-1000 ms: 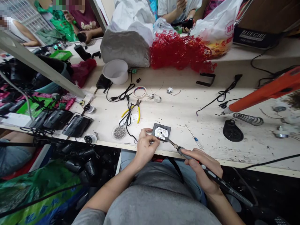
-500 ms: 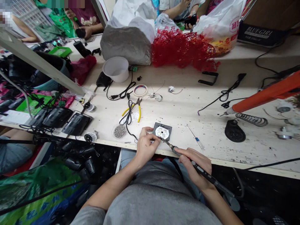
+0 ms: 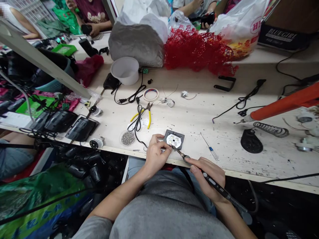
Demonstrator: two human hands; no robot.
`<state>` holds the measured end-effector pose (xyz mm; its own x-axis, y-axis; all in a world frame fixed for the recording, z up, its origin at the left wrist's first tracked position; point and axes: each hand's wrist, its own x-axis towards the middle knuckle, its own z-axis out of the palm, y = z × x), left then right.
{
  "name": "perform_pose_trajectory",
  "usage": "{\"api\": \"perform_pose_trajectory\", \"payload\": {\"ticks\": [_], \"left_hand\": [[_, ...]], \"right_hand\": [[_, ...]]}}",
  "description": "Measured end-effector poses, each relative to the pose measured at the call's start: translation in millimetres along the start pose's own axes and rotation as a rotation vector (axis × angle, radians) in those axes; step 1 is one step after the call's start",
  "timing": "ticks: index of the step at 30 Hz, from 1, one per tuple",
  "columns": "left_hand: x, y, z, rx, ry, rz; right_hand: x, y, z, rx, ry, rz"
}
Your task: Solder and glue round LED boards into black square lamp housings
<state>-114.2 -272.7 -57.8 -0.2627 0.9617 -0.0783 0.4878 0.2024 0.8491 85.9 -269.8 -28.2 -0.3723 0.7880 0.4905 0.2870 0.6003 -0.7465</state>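
A small black square frame with a silver LED plate (image 3: 174, 139) lies at the near edge of the pale workbench (image 3: 194, 116). My left hand (image 3: 155, 155) is pinched closed at the frame's left side, holding something thin I cannot make out against it. My right hand (image 3: 206, 176) grips a black soldering iron (image 3: 216, 187) like a pen; its metal tip touches the plate's lower left edge, right by my left fingertips. The iron's cable trails off to the lower right.
Near the frame lie a dish of small metal balls (image 3: 127, 137), yellow-handled pliers (image 3: 144, 116), a small blue-handled screwdriver (image 3: 209, 147) and a black round stand (image 3: 251, 142). A white bowl (image 3: 125, 70), tape roll (image 3: 151, 94), red netting (image 3: 199, 53) and other people sit beyond.
My right hand has slid left and closer along the iron, and the view has tilted slightly. The tip stays on the plate and my left hand keeps its pinch.
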Motion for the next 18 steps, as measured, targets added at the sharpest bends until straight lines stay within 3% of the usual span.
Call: {"api": "perform_pose_trajectory", "payload": {"ticks": [8,18], "left_hand": [[0,-1,1.0,0.004,0.001,0.009],[0,-3,2.4,0.014,0.020,0.032]], "right_hand": [[2,1,2,-0.035,-0.023,-0.105],[-8,1,-8,-0.008,-0.003,-0.100]]}}
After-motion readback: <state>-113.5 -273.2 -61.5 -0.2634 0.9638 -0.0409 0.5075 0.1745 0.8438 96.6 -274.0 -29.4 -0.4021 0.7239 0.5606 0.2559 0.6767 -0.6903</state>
